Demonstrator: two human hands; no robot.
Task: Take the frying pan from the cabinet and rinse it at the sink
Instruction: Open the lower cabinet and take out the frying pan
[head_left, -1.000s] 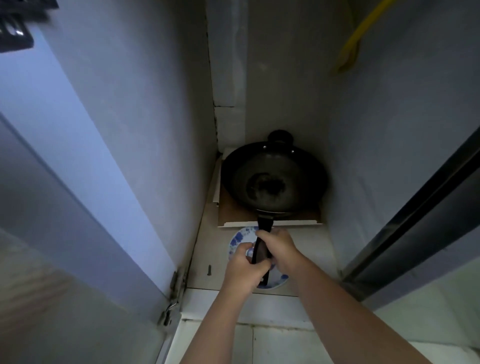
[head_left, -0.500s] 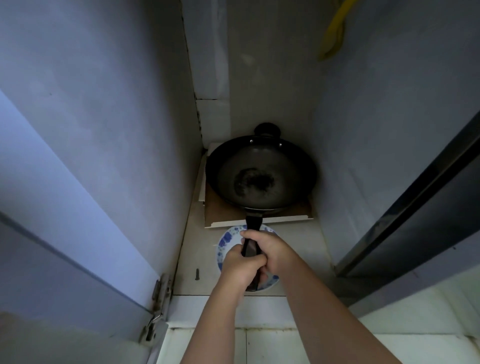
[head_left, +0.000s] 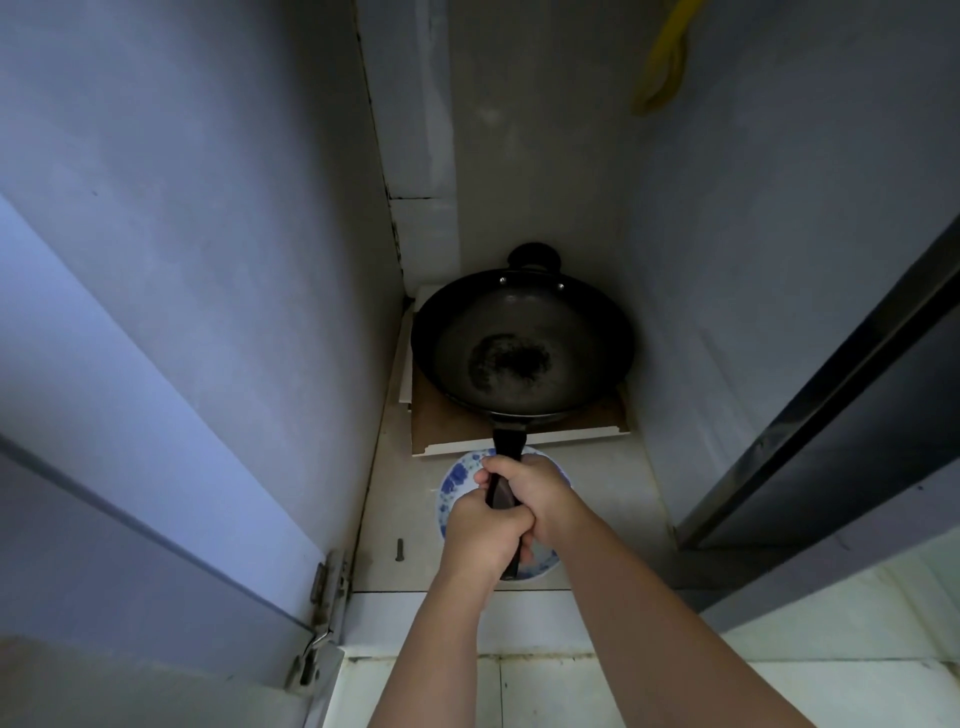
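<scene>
Both hands hide much of the blue-patterned plate.

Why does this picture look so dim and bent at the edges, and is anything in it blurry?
Head view: the cabinet is dim and bluish, brighter on the open door at left; the wide lens bows the walls outward; the frying pan shows a soft sheen, no harsh glare; both hands, left hand and right hand, are fairly sharp, as is the blue-patterned plate beneath them.

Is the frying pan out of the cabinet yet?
Not yet. The frying pan is inside the cabinet, over the board on its floor; the left hand and right hand grip its handle.
</scene>
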